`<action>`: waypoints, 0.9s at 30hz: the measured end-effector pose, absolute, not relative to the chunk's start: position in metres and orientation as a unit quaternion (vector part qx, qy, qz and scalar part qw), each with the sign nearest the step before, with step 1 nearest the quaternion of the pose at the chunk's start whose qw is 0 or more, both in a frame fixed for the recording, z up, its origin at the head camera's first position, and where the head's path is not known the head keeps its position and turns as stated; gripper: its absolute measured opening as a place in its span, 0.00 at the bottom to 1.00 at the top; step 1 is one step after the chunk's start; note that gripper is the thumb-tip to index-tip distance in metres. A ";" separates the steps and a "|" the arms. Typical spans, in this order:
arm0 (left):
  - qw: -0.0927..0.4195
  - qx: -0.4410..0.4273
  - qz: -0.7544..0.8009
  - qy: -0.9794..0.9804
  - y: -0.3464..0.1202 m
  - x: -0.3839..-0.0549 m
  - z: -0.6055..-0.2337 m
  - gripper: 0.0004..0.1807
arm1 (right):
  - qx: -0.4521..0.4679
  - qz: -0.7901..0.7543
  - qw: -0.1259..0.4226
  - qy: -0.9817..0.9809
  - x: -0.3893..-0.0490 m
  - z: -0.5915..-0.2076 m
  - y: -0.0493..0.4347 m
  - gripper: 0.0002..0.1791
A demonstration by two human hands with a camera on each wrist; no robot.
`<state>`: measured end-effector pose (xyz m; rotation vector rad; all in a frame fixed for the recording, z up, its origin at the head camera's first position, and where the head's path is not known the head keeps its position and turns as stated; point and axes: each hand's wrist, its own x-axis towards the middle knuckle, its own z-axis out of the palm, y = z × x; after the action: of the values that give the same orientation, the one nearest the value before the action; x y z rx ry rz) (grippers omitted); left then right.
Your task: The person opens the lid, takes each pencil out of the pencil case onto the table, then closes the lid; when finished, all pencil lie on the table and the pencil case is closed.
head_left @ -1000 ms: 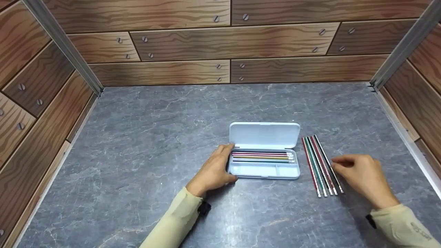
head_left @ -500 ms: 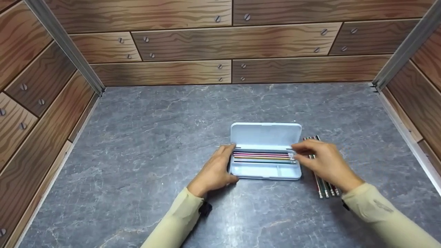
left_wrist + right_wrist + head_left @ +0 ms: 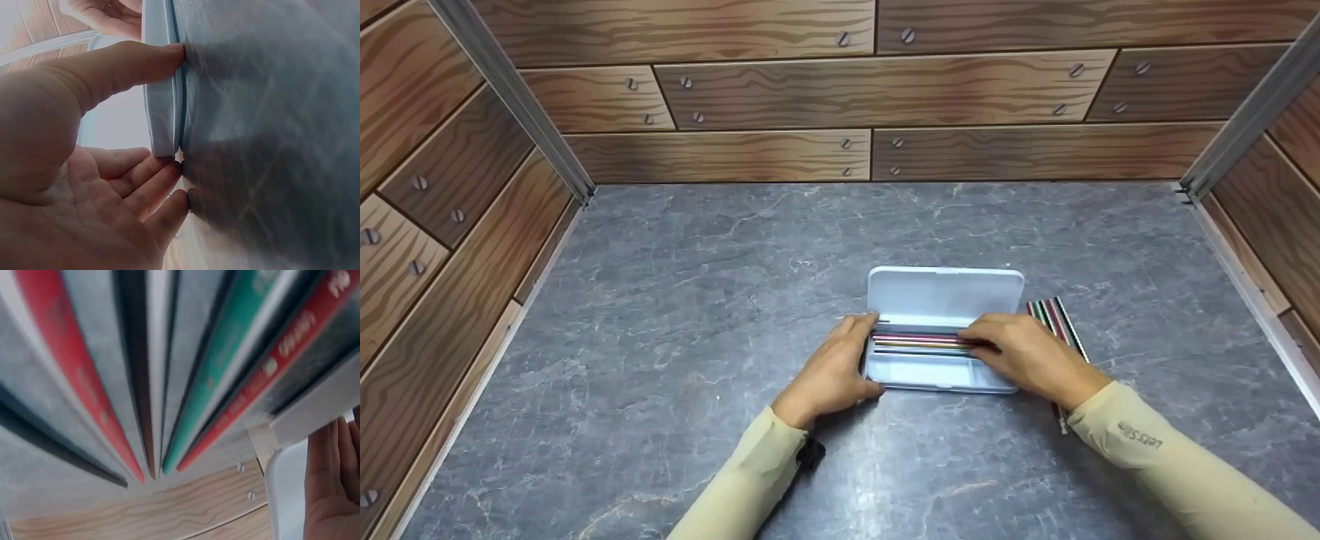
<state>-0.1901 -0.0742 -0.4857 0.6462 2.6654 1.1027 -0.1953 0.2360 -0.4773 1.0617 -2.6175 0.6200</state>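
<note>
A pale blue pencil case point(image 3: 945, 386) lies on the table with its lid point(image 3: 949, 291) raised at the back. Several pencils point(image 3: 919, 342) lie side by side in its rear compartment. My left hand point(image 3: 832, 369) holds the left end, thumb at the front wall, fingers around the back corner. My right hand point(image 3: 1020, 349) is over the right end of the case, thumb and index fingertips right at the pencils and covering their eraser ends. Whether it pinches one I cannot tell. In the right wrist view, its fingers point(image 3: 320, 467) reach down in front of the lid.
Several more pencils point(image 3: 1061, 319), red, green and dark, lie on the table right of the case, partly under my right forearm. Their shafts point(image 3: 214, 377) fill the right wrist view. Wood-patterned panels point(image 3: 735, 154) wall the grey table point(image 3: 720, 255) at back and sides.
My right hand has moved left from beside the loose pencils, across them, to the pencils inside the case. My left hand stays on the case's left end.
</note>
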 end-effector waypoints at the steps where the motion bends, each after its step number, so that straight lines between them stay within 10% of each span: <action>1: 0.091 0.218 0.372 0.898 -0.074 -0.191 -0.485 0.60 | 0.366 0.211 0.117 -0.899 -0.196 -0.475 0.236 0.13; 10: 0.093 0.215 0.370 0.899 -0.074 -0.191 -0.486 0.60 | 0.355 0.198 0.054 -0.912 -0.196 -0.466 0.233 0.11; 27: 0.097 0.212 0.371 0.899 -0.074 -0.190 -0.486 0.60 | 0.361 0.138 0.127 -0.914 -0.190 -0.470 0.226 0.07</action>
<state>-0.1903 -0.0738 -0.4862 0.6271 2.6608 1.0993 -0.1900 0.2255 -0.4703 1.0502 -2.6597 0.4017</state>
